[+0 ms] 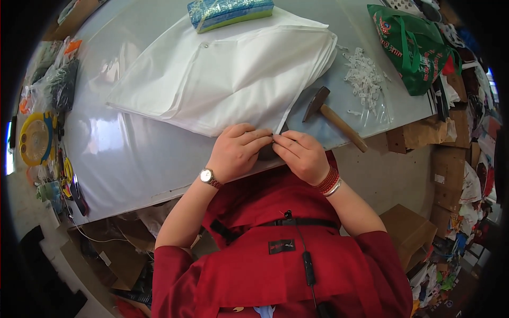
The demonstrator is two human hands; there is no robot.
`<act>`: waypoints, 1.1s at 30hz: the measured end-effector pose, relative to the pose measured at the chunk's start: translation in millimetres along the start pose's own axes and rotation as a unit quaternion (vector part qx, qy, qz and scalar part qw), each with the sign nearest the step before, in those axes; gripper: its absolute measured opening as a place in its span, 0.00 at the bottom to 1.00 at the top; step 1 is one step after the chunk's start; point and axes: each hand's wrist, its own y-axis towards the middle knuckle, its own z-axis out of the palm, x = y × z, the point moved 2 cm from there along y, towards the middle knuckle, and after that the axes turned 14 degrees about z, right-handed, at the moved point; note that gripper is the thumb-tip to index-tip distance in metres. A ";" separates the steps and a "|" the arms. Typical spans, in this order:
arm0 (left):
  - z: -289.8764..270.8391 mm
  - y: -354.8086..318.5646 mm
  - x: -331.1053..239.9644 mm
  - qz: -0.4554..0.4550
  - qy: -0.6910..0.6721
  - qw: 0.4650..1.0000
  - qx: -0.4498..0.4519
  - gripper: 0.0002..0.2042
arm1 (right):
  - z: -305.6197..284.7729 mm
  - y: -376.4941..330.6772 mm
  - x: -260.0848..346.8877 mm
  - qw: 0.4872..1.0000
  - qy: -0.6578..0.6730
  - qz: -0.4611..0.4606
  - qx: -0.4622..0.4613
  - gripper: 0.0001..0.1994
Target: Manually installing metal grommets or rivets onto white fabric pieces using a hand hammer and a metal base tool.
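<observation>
A stack of white fabric sheets [238, 69] lies spread on the table, its near corner pointing toward me. At that corner my left hand [236, 151] is closed, its fingers bent over the fabric edge. My right hand [303, 156] is closed too, in a pinch, with its fingertips meeting the left ones at the corner. The fingers mostly hide the corner and anything small between them. Partly visible under the hands is something dark [268, 152]. A small metal eyelet [205, 46] shows on the upper sheet. To the right lies a wooden-handled hammer [339, 124], apart from my hand.
Small white plastic pieces [363, 79] form a loose pile beyond the hammer. A blue and green packet [230, 13] rests on the far fabric edge. A green bag [411, 50] stands at far right. Scissors [77, 193] and a yellow round-framed item [38, 139] sit along the left edge.
</observation>
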 end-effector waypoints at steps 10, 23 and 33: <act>-7.7 -3.7 -1.2 0.015 0.028 0.999 0.027 0.20 | 12.6 39.4 -7.8 0.969 0.030 0.237 0.070 0.05; -12.5 -0.8 -0.9 -0.011 -0.041 0.996 0.079 0.15 | 9.2 40.1 -9.0 0.964 0.024 0.235 0.125 0.07; -13.6 28.8 -13.3 -0.158 -0.165 0.967 -0.115 0.09 | 4.0 37.0 -2.8 0.967 -0.023 0.240 0.079 0.09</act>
